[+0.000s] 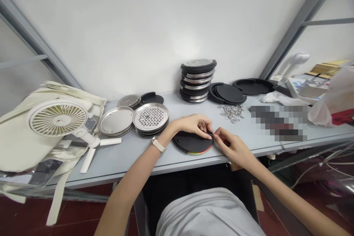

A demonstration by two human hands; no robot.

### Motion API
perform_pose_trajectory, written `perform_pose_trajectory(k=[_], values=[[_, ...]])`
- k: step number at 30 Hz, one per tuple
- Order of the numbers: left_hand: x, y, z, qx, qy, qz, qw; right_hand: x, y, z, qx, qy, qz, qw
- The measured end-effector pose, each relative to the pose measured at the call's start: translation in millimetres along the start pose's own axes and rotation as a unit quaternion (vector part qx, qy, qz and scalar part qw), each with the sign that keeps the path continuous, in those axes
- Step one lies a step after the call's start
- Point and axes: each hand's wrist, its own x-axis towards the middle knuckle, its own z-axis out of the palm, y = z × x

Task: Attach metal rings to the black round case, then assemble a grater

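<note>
A round black disc [190,143] lies flat near the table's front edge, with a red, yellow and green strip along its near rim. Over its upper right part bends my left hand [197,125], thumb on the disc and fingers curled at the rim. My right hand [233,147] meets it there from the right, thumb and forefinger pinched at the disc's edge. Whatever small piece sits between those fingertips is too small to make out. A small heap of metal chains [231,113] lies just beyond my right hand.
Left of the disc stand stacked perforated metal plates [151,116] and plain metal plates [116,121]. Behind rises a tall stack of black-rimmed discs [197,81], beside black round covers [228,93]. A white fan [59,118] and cream bag [16,136] occupy the left; a plastic bag [329,99] lies right.
</note>
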Motion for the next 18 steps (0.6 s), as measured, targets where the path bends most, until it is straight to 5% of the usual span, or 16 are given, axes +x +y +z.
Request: perform_pose_trajectory(k=[18], values=[[0.1, -5.6, -0.8, -0.028, -0.008, 0.022, 0.999, 1.9, -0.8, -3.3, 0.001, -0.021, 0.004, 1.0]])
